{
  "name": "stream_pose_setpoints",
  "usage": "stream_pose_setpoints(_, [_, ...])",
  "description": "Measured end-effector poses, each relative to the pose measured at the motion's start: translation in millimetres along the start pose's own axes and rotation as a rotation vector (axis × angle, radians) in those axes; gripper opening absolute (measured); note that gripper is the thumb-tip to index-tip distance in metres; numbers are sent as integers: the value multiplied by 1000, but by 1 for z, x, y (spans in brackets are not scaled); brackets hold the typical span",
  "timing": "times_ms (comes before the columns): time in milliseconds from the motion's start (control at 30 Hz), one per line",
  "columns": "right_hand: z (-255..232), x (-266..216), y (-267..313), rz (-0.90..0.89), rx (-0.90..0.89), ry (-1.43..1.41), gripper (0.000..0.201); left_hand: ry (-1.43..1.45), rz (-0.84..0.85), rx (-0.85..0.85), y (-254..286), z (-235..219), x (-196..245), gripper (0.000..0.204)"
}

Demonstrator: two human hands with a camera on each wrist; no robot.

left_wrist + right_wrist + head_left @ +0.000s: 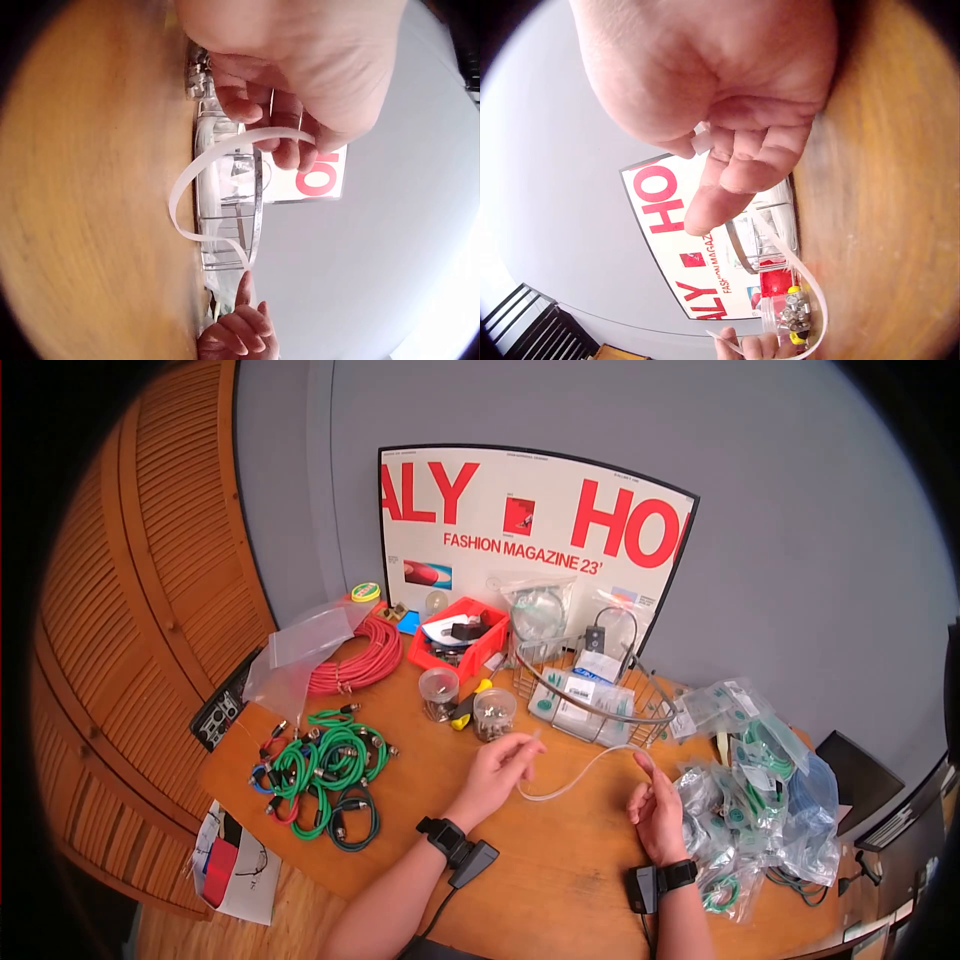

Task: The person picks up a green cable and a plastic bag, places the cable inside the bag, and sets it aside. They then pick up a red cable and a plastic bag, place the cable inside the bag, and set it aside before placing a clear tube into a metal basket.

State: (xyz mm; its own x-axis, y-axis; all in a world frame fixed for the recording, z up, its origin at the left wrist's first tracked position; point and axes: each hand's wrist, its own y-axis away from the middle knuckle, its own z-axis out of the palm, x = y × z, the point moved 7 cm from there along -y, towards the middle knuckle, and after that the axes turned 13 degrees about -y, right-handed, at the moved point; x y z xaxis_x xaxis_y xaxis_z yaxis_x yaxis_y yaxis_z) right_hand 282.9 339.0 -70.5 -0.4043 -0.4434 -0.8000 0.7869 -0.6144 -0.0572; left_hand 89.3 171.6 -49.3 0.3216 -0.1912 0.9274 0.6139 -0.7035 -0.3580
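Note:
A thin whitish translucent strip (572, 788) hangs in a curve between the two hands above the table. One end is pinched between thumb and fingers of my left hand (503, 772), just in front of a tub of metal parts (493, 712). My right hand (658, 815) pinches the other end; in the right wrist view a bit of the strip (702, 140) shows between the thumb and fingers of my right hand (742, 142). The left wrist view shows the strip (180, 187) bending down from my left hand (289, 112) and back up to the right one.
Coiled green cables (335, 765) lie at left, below a red cable coil (365, 660). A red bin (480, 660), a clear cup (439, 690) and a wire basket (600, 710) stand behind the hands. Bagged cables (760, 790) are heaped at right; a monitor (540, 510) stands behind.

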Motion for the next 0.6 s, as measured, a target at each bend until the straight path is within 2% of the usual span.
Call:
stream_pose_setpoints(67, [0, -1, 0, -12, 3, 5, 45, -87, 44, -125, 3, 15, 4, 21])
stream_pose_setpoints(100, [1, -1, 1, -16, 2, -11, 41, -76, -33, -144, 6, 19, 2, 20])
stream_pose_setpoints(133, [1, -1, 1, -16, 11, -10, 41, -72, -37, -151, 6, 19, 3, 20])
stream_pose_setpoints(200, [1, 0, 1, 3, 27, -36, 36, -295, -41, -242, 7, 23, 2, 19])
stream_pose_setpoints(233, [1, 0, 1, 4, 7, -48, 31, -292, -42, -247, 7, 25, -2, 19])
stream_pose_setpoints(300, [-3, 3, 1, 12, 16, -44, 30, -283, 204, -151, 3, 25, 1, 18])
stream_pose_setpoints(433, [-1, 6, -1, 32, -26, -24, 29, -338, 235, -184, 6, 27, -3, 17])
stream_pose_setpoints(500, [2, 7, 0, 42, -34, -2, 30, -183, -31, -329, 9, 36, -10, 19])
stream_pose_setpoints(600, [4, 7, 0, 49, -53, 43, 30, -98, -141, -400, 11, 37, -15, 23])
